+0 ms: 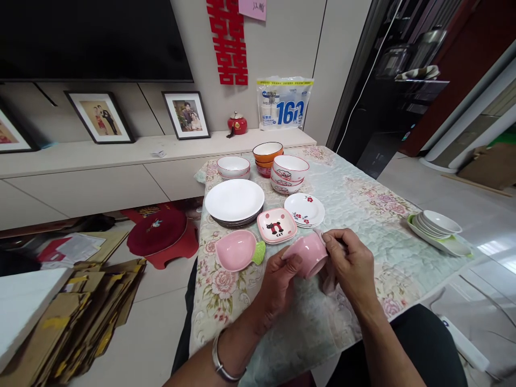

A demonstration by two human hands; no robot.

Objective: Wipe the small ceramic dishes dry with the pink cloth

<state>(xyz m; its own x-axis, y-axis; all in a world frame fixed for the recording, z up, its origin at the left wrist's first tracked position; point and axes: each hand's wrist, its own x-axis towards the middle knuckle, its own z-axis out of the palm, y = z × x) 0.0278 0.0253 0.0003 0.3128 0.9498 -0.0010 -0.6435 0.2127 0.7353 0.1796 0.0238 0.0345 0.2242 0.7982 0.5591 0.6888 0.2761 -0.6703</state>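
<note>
Above the near part of the table, my left hand [280, 277] grips a pink bowl [308, 253], which is tilted on its side with its base facing right and toward me. My right hand [350, 260] is closed on a pale cloth [329, 277] pressed to the bowl's right side. Part of the cloth hangs below the fingers. Just beyond the hands lie square pink cat plates [276, 226] and white plates with red flowers [305, 209]. Left of them is a pink strawberry-shaped dish [236, 250] with a green leaf handle.
White plates [234, 200], white bowls [233, 166], orange bowls [267, 152] and red-rimmed bowls [290, 167] stand stacked at the table's far side. Small dishes [437, 223] sit on a green-edged tray [441, 244] at the right edge. A red stool [161, 234] and flattened cardboard [80, 312] are at left.
</note>
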